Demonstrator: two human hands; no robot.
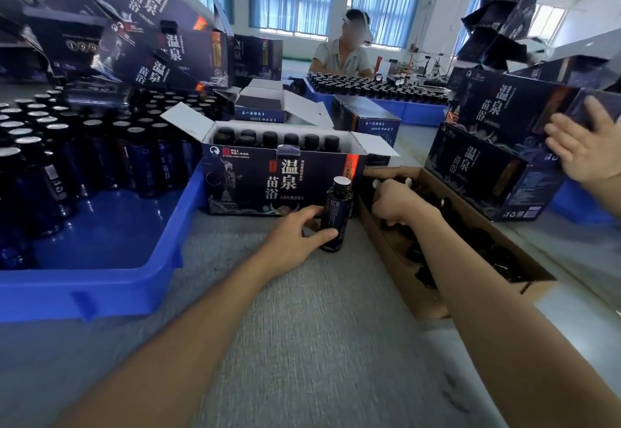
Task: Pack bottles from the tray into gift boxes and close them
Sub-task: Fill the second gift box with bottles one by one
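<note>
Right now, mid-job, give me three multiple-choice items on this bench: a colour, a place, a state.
1. The tray's colour? A red; B blue; C green.
2. Where is the bottle that the left hand grips? A in the tray; B upright on the table, before the open gift box; C on a chair.
3. That gift box's top flaps? A taped down; B folded shut; C open.
Key: B, its rim is blue; B, fingers curl round it on the grey table; C, flaps spread, caps show inside.
</note>
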